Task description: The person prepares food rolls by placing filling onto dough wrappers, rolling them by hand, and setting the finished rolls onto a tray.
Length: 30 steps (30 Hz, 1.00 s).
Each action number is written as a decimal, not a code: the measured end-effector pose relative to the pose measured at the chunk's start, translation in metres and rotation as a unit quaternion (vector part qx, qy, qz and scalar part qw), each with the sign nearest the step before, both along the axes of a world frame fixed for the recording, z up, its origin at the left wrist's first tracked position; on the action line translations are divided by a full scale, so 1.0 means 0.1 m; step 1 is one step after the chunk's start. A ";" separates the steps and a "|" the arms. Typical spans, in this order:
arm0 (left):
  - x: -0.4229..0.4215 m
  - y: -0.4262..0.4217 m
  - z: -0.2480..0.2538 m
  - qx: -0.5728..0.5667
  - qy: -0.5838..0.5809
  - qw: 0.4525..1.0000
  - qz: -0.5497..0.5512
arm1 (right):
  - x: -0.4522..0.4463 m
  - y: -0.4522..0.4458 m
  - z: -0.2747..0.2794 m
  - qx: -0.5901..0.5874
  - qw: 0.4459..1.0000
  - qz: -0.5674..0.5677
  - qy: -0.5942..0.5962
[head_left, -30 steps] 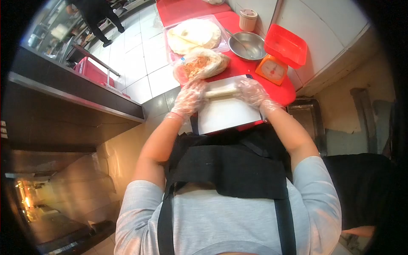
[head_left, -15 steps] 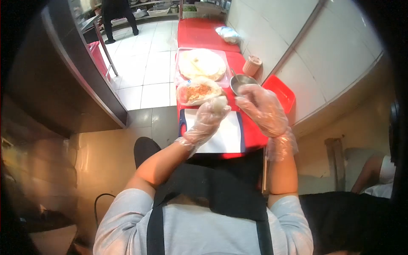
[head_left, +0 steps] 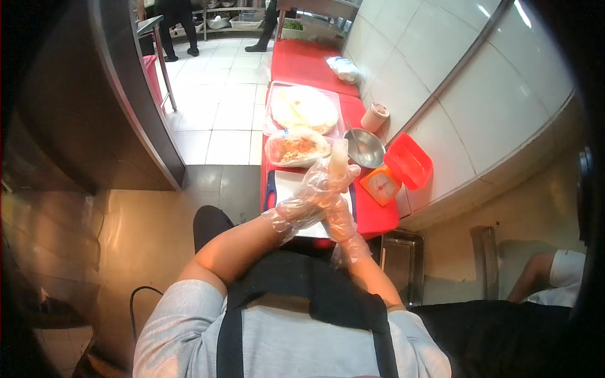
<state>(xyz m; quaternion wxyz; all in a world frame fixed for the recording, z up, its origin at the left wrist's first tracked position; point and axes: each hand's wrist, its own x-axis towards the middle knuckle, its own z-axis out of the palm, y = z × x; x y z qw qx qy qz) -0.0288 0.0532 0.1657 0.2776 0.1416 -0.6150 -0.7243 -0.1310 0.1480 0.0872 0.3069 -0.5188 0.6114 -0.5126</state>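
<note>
My left hand (head_left: pixel 312 194), in a clear plastic glove, is closed around a pale, whitish roll (head_left: pixel 338 157) that sticks up from the fingers. Pressed against it from the right is my gloved right hand (head_left: pixel 341 220); its fingers are mostly hidden behind the left one. Below both hands lies a white cutting board (head_left: pixel 287 184) with a dark blue edge. Just beyond is a plastic-lined container of orange, shredded filling (head_left: pixel 296 148). Behind that, a clear tray (head_left: pixel 272 113) bears a stack of round, thin wrappers (head_left: pixel 307 108).
Right of the hands stand a steel bowl (head_left: pixel 368 151) with a spoon, an orange dial scale (head_left: pixel 381 185), a red plastic container (head_left: pixel 413 165) and a lidded jar (head_left: pixel 375 117). A tiled wall borders the red table (head_left: pixel 296 60). Another person's arm (head_left: pixel 532 277) shows at right.
My right hand has moved left and down from near the steel bowl to meet my left hand. The roll now points upward, and the scale has come into view.
</note>
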 end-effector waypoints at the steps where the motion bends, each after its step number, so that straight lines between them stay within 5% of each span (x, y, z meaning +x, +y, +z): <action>1: 0.04 0.01 0.06 0.007 -0.011 1.000 -0.007 | -0.01 -0.05 0.01 -0.058 0.979 -0.015 0.193; 3: 0.11 -0.02 0.18 0.020 -0.030 0.999 -0.020 | -0.17 0.05 0.22 -0.032 0.997 -0.058 0.041; 5: 0.07 -0.20 -0.01 -0.140 0.013 0.987 -0.081 | -0.30 0.08 0.64 -0.081 0.985 -0.087 -0.126; 7: 0.00 -0.24 -0.19 -0.233 0.030 0.967 -0.103 | -0.29 0.14 1.20 -0.111 0.992 -0.007 0.062; 9: -0.02 -0.20 -0.33 -0.252 0.066 0.957 -0.127 | -0.28 0.09 1.65 -0.111 0.943 0.081 0.305; 12: -0.02 -0.13 -0.26 -0.079 0.131 0.971 -0.183 | -0.26 -0.06 1.95 0.006 0.893 0.190 0.407; 13: 0.01 -0.11 -0.18 0.002 0.130 0.970 -0.205 | -0.24 -0.08 1.98 0.017 0.888 0.184 0.422; 17: -0.06 -0.22 -0.33 -0.154 0.036 0.975 -0.154 | -0.19 -0.13 2.02 0.051 0.878 0.177 0.443; 20: -0.08 -0.04 -0.30 -0.085 0.173 0.978 -0.080 | -0.15 -0.10 1.95 0.037 0.902 0.152 0.403; 23: 0.06 0.06 -0.03 -0.028 0.161 0.982 -0.094 | -0.15 -0.08 1.94 0.060 0.906 0.128 0.398; 26: 0.04 -0.14 -0.20 -0.183 0.098 0.971 -0.118 | -0.22 -0.09 1.91 0.033 0.888 0.140 0.437; 28: 0.08 -0.14 -0.18 -0.150 0.089 0.976 -0.131 | -0.20 -0.06 1.89 0.017 0.882 0.129 0.452; 30: 0.07 -0.20 -0.18 -0.233 0.057 0.963 -0.123 | -0.11 -0.01 1.91 0.032 0.919 0.115 0.376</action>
